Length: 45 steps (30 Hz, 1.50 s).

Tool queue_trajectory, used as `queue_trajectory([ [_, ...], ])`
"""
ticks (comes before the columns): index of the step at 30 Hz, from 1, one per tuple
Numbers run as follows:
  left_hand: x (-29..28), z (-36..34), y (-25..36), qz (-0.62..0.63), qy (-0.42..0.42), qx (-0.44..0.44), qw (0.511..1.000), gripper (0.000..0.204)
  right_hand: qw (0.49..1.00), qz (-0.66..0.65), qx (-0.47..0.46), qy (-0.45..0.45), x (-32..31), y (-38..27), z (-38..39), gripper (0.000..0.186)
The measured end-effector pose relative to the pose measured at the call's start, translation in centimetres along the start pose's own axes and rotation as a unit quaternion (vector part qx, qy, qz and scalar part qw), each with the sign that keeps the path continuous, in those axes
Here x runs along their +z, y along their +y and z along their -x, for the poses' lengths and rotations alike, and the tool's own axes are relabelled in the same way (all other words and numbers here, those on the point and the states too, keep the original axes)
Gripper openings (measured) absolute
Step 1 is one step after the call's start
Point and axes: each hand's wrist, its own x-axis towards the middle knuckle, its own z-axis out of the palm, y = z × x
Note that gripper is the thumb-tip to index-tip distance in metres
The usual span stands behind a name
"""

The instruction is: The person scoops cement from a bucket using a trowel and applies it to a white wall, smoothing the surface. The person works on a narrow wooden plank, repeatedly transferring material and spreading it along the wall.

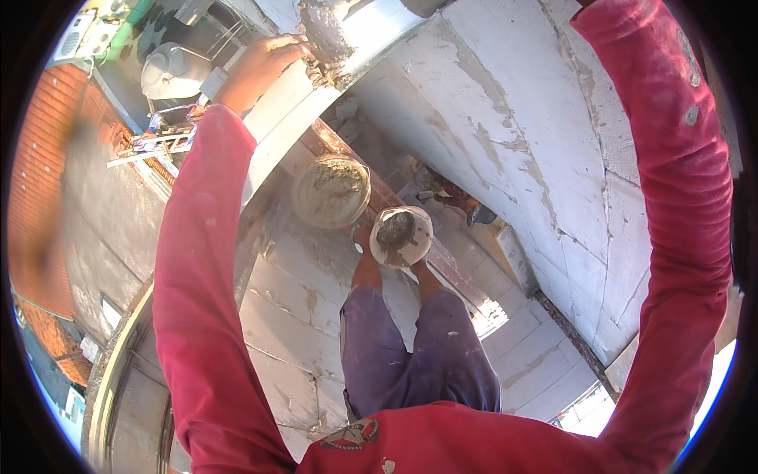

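My left hand (pixel 278 57), in a red sleeve, reaches up to a white ledge at the top, its curled fingers at a rough lump of grey mortar (pixel 327 39); what they grip is unclear. My right arm rises along the right side, and my right hand (pixel 585 3) is almost wholly cut off at the top edge, fingers hidden. Below, around my feet, are a wide bucket of wet mortar (pixel 332 188) and a smaller pale bucket (pixel 401 236) with grey mortar inside.
A long reddish plank (pixel 384 189) lies under the buckets. A pale block wall (pixel 545 142) stands at right. Someone's leg and dark shoe (pixel 478 212) show near its foot. At left are an orange roof (pixel 43 182) and a white dish-like object (pixel 166 73).
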Motion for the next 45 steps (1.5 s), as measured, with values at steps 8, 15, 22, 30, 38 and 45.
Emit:
queue_trajectory([
  [8, -4.7, 2.7, -2.0, -0.014, 0.006, -0.098, 0.995, 0.069, 0.982, -0.062, -0.087, 0.159, 4.6, -1.0, -3.8, 0.032],
  [15, -4.2, 2.6, -1.6, -0.048, 0.009, -0.111, 0.993, 0.071, 0.998, -0.029, -0.022, 0.052, 3.8, -1.7, -3.6, 0.012],
  [22, -1.1, 0.4, -1.8, 0.018, 0.024, -0.036, 0.999, 0.050, 0.931, 0.224, -0.244, -0.155, -1.8, 0.0, -2.9, 0.020],
  [30, -2.0, 1.0, -4.7, -0.040, 0.022, 0.007, 0.999, 0.033, 0.966, -0.256, 0.032, 0.009, 5.5, -0.8, -4.3, 0.034],
  [38, -0.7, -0.3, -4.7, 0.015, 0.030, -0.032, 0.999, 0.042, 0.994, -0.086, 0.050, 0.043, 6.6, -0.7, -2.5, 0.030],
  [45, -1.0, -3.4, -10.6, -0.114, -0.017, 0.339, 0.934, 0.028, 0.994, 0.063, -0.086, 0.004, 3.5, -0.7, -3.6, 0.022],
])
